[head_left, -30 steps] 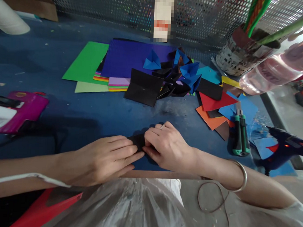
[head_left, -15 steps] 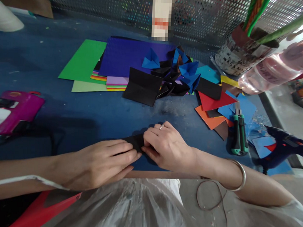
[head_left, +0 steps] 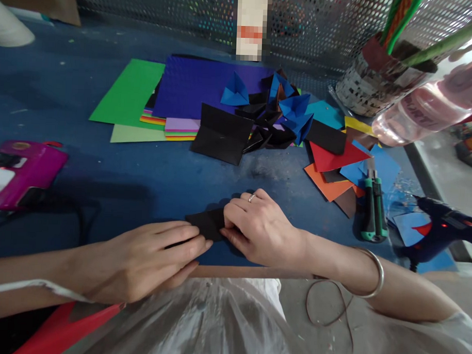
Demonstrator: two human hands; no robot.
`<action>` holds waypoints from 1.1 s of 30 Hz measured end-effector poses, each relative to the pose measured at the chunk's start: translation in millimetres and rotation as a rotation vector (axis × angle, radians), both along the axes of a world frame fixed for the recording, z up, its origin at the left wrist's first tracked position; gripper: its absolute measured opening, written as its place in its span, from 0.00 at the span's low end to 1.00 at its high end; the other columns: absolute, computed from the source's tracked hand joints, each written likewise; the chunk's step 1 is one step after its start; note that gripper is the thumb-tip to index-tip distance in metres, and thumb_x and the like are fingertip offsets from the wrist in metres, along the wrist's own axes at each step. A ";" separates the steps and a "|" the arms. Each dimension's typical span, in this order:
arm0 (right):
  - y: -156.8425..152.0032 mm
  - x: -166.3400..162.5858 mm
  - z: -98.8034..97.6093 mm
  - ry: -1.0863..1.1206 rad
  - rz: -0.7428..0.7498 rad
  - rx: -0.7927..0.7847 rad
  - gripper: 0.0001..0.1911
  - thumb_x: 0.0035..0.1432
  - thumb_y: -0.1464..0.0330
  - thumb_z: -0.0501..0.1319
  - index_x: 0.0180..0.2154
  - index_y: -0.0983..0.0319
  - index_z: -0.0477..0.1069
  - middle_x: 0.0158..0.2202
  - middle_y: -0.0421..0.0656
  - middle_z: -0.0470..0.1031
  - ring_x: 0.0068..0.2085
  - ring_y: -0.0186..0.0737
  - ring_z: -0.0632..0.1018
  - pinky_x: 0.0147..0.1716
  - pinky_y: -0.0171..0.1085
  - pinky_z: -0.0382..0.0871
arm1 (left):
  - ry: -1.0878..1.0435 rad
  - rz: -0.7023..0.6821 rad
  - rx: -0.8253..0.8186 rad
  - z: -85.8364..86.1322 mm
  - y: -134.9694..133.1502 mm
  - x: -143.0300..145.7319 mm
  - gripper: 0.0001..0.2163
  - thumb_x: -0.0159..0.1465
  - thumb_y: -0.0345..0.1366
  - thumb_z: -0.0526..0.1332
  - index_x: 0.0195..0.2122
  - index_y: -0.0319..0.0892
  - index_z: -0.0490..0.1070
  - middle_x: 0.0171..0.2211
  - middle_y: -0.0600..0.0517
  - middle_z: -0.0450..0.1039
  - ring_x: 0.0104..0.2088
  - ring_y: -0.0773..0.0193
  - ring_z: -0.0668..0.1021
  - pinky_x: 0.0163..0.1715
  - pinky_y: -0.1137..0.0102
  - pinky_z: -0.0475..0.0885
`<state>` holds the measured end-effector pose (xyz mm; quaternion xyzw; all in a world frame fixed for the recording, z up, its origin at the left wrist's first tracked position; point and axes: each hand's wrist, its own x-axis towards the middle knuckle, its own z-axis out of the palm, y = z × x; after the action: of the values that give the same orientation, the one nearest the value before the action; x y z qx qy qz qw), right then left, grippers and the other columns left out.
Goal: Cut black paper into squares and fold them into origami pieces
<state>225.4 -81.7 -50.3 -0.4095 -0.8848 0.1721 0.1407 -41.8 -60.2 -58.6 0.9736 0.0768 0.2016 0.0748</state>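
A small folded piece of black paper [head_left: 208, 223] lies near the table's front edge between my two hands. My right hand [head_left: 263, 230], with a ring on one finger, has its fingers curled and pinched on the paper's right end. Stretched out from the left, my left hand [head_left: 148, 256] rests its fingertips on the paper's left part, fingers nearly straight. Both hands hide the paper's ends. Beyond them is a creased black paper square [head_left: 222, 134]. Folded blue and black paper pieces [head_left: 296, 108] are heaped to its right.
Coloured sheets [head_left: 123, 93] are stacked at the back. Paper scraps [head_left: 330, 185], a green-black utility knife [head_left: 374, 207], a glue gun [head_left: 439, 225], a pink bottle [head_left: 428, 101] and a pot [head_left: 374, 78] stand or lie right. A magenta device [head_left: 35, 172] is at left.
My left hand has slid a little to the left along the black paper, so more of the paper shows. The right hand keeps its place and grip.
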 end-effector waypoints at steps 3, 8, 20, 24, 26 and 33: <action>-0.5 0.0 1.2 0.002 -0.005 -0.011 0.08 0.72 0.70 0.61 0.36 0.60 0.69 0.33 0.42 0.79 0.35 0.42 0.71 0.38 0.42 0.51 | -0.006 0.008 0.020 2.4 -1.6 -4.1 0.14 0.74 0.23 0.55 0.54 0.34 0.78 0.42 0.48 0.86 0.47 0.59 0.86 0.53 0.67 0.83; -1.0 0.3 2.1 -0.001 -0.010 -0.022 0.08 0.71 0.70 0.62 0.35 0.60 0.69 0.33 0.41 0.79 0.35 0.41 0.71 0.39 0.42 0.52 | -0.019 0.024 0.026 14.5 -1.6 -5.9 0.14 0.76 0.23 0.52 0.51 0.36 0.77 0.39 0.51 0.87 0.42 0.62 0.87 0.49 0.70 0.84; -2.2 1.8 0.0 0.044 -0.008 0.010 0.09 0.71 0.72 0.62 0.35 0.60 0.68 0.33 0.40 0.78 0.35 0.40 0.71 0.38 0.42 0.52 | -0.041 0.121 0.033 19.6 -9.5 -17.3 0.15 0.80 0.28 0.50 0.48 0.42 0.78 0.37 0.56 0.87 0.40 0.65 0.87 0.48 0.73 0.84; -2.0 1.3 0.2 0.035 -0.010 -0.001 0.09 0.71 0.72 0.62 0.35 0.60 0.67 0.33 0.41 0.78 0.35 0.41 0.71 0.38 0.42 0.52 | -0.038 0.119 0.021 21.9 -10.5 -18.3 0.15 0.80 0.28 0.50 0.47 0.42 0.79 0.37 0.55 0.87 0.40 0.64 0.86 0.47 0.72 0.84; -1.7 1.2 0.3 0.030 -0.010 -0.009 0.09 0.71 0.72 0.62 0.35 0.60 0.67 0.33 0.41 0.78 0.35 0.41 0.71 0.39 0.42 0.52 | -0.043 0.123 0.016 23.0 -11.3 -18.8 0.15 0.79 0.28 0.51 0.47 0.43 0.79 0.37 0.55 0.87 0.40 0.64 0.86 0.48 0.72 0.84; -1.5 1.4 1.2 0.028 -0.007 -0.016 0.09 0.71 0.72 0.62 0.35 0.60 0.67 0.33 0.41 0.78 0.35 0.41 0.71 0.39 0.42 0.52 | -0.047 0.122 0.029 20.7 -9.7 -20.2 0.13 0.80 0.28 0.51 0.49 0.42 0.76 0.36 0.56 0.86 0.40 0.65 0.85 0.47 0.72 0.83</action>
<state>226.8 -83.2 -49.1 -0.4110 -0.8800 0.1843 0.1506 -62.0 -69.9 -37.9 0.9631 0.1314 0.2295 0.0499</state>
